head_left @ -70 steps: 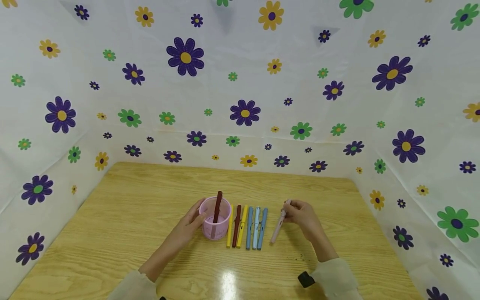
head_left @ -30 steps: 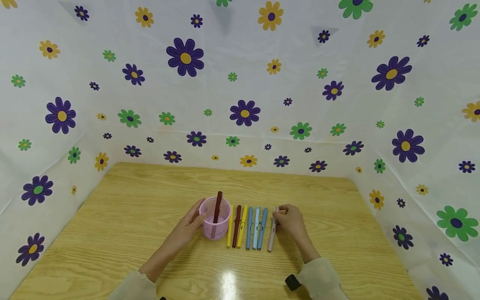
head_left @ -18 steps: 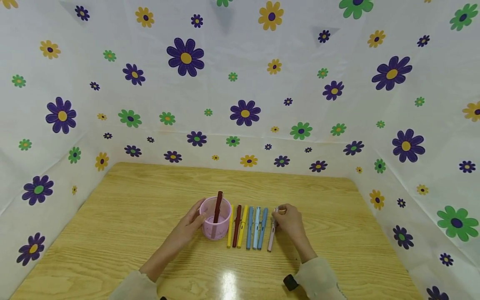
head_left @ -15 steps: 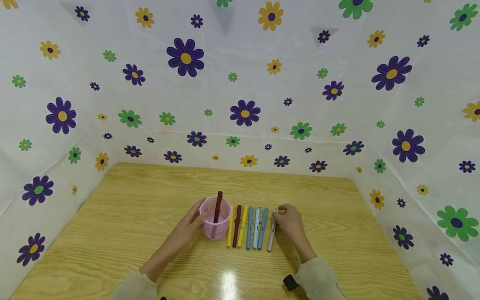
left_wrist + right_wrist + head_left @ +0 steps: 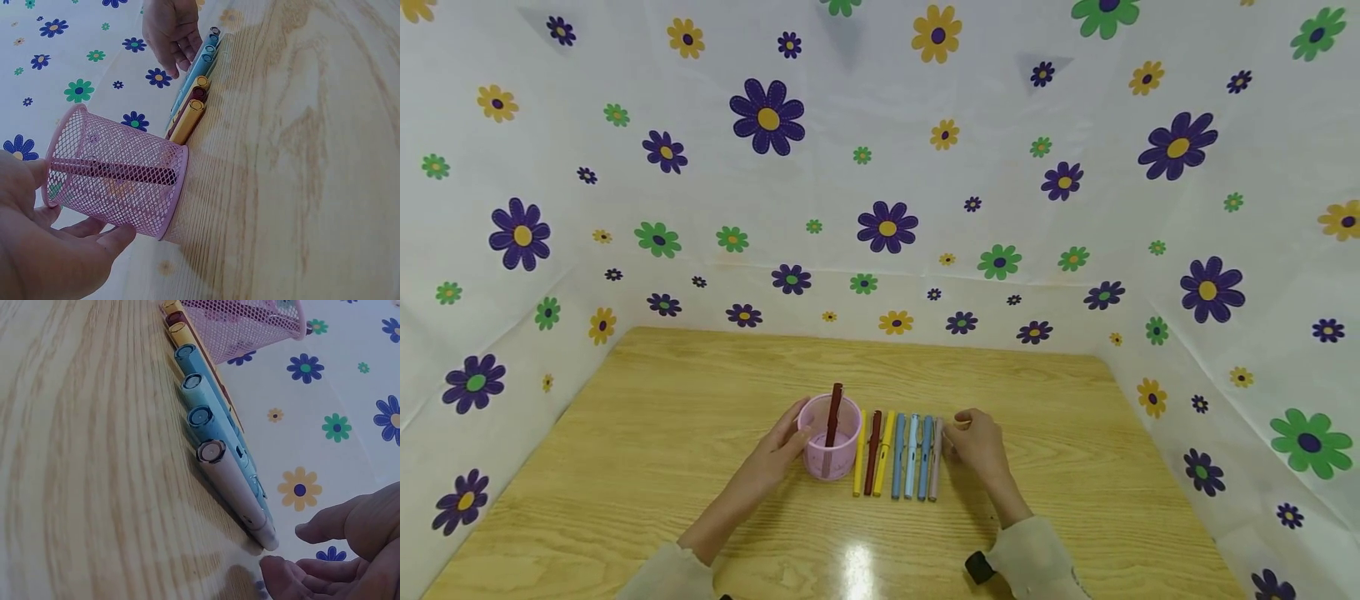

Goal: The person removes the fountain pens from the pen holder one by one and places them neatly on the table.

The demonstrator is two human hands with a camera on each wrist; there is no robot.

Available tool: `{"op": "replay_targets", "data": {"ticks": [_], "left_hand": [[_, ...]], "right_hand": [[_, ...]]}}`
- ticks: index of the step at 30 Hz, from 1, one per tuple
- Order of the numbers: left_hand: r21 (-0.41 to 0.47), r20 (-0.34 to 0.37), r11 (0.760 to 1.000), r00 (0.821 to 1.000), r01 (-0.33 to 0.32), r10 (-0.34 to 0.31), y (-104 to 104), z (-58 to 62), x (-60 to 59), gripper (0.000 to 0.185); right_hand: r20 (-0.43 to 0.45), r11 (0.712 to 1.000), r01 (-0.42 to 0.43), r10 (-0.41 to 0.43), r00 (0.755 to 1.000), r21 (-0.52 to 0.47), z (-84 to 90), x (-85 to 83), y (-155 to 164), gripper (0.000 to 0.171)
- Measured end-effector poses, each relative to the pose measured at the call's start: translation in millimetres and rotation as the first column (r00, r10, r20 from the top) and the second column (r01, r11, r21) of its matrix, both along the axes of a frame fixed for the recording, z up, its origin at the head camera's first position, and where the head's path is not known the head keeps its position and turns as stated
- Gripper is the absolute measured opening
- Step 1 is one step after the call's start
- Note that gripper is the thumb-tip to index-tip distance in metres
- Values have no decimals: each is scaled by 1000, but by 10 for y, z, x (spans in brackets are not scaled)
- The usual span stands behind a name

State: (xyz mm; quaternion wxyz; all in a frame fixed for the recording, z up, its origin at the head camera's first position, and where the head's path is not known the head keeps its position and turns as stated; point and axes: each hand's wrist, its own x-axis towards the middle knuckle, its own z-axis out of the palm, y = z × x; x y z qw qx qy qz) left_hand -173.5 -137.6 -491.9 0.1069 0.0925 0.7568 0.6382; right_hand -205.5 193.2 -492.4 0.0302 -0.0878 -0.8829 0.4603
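My left hand [image 5: 771,457] holds a pink mesh pen cup [image 5: 831,464], thumb at its rim and fingers round its far side. A dark red pen [image 5: 835,407] leans upright inside the cup. Right of it several pens lie side by side: yellow pens [image 5: 884,458] with a dark red pen [image 5: 872,458] between them, then blue pens [image 5: 898,458], and a pale mauve pen [image 5: 936,467] at the right end. My right hand [image 5: 983,448] is beside the mauve pen. In the right wrist view its thumb and fingers stand apart, near the end of the mauve pen [image 5: 234,487], gripping nothing.
The wooden table [image 5: 700,400] has flowered white cloth walls [image 5: 820,183] at the back and both sides. A black strap piece [image 5: 979,567] shows at the right sleeve [image 5: 1033,558].
My right hand has brought the mauve pen leftward to the end of the row, against the blue pens, and let it go. My left hand has stayed on the cup.
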Motion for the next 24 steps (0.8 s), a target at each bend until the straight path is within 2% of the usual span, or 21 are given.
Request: {"op": "replay_targets", "data": {"ticks": [5, 11, 14, 24], "left_hand": [[11, 8, 1000, 1000, -1, 1, -1, 1, 13, 61], [16, 10, 1000, 1000, 0, -1, 0, -1, 8, 60], [24, 5, 1000, 1000, 8, -8, -2, -4, 7, 61], [23, -1, 1000, 1000, 16, -16, -2, 9, 14, 61]], "right_hand": [[-12, 1000, 17, -17, 1000, -14, 2, 1, -19, 37], [-60, 993, 29, -36, 998, -110, 22, -20, -54, 34], [-79, 987, 16, -30, 996, -163, 61, -16, -93, 33], [-132, 969, -61, 30, 991, -240, 170, -26, -354, 33]]}}
